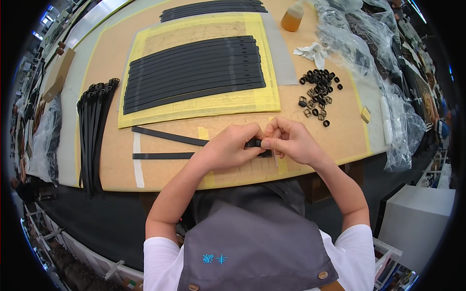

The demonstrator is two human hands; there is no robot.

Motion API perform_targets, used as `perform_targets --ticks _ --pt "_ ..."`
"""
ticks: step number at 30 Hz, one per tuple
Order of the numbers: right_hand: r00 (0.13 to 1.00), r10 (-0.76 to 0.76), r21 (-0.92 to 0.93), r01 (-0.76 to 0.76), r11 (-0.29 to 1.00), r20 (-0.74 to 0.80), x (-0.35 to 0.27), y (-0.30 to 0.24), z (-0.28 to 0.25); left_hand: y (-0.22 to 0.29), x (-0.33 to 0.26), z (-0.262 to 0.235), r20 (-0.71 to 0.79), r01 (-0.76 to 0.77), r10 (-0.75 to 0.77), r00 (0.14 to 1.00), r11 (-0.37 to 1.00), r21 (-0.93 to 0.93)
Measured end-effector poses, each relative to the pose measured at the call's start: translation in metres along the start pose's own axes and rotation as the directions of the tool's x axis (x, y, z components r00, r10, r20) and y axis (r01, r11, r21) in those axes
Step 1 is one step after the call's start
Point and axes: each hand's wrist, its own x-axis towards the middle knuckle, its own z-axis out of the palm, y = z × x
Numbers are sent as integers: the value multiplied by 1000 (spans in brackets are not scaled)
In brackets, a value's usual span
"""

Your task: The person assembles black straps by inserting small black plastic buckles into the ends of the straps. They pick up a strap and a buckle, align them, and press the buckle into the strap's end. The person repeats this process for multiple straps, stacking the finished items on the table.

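Observation:
A black belt strap (170, 136) slants across the table's near side, and its right end is between my two hands. My left hand (228, 148) is closed around the strap near that end. With thumb and forefinger, my right hand (291, 141) pinches at the tip, where a small dark piece, perhaps a loop or buckle, is mostly covered by fingers. Just nearer to me lies a second black belt strap (162, 156), passing under my left hand. Beyond my right hand is a loose pile of black belt loops (318, 89) and metal buckles (307, 112).
Several black straps (194, 72) lie side by side on a yellow-edged board (204, 115). Buckled belts (94, 131) hang over the left table edge. More straps (213, 8) lie at the back. An amber-liquid bottle (292, 18), white cloth (313, 52) and plastic bags (359, 43) occupy the right.

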Motion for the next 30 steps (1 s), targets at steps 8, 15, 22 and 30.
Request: perform_targets --ticks 8,15,22,30 --pt "987 -148 196 157 968 -56 5 23 -6 7 3 -2 -78 37 -33 996 998 55" --pt "991 -136 569 122 813 -18 -9 29 -33 8 3 -4 -161 -9 12 987 1000 22" --pt "983 -183 482 157 862 8 -12 36 -24 14 1 -6 -163 16 -16 987 1000 1" --pt "997 -32 161 20 987 67 -7 7 2 7 -2 0 -129 -71 77 989 996 56"
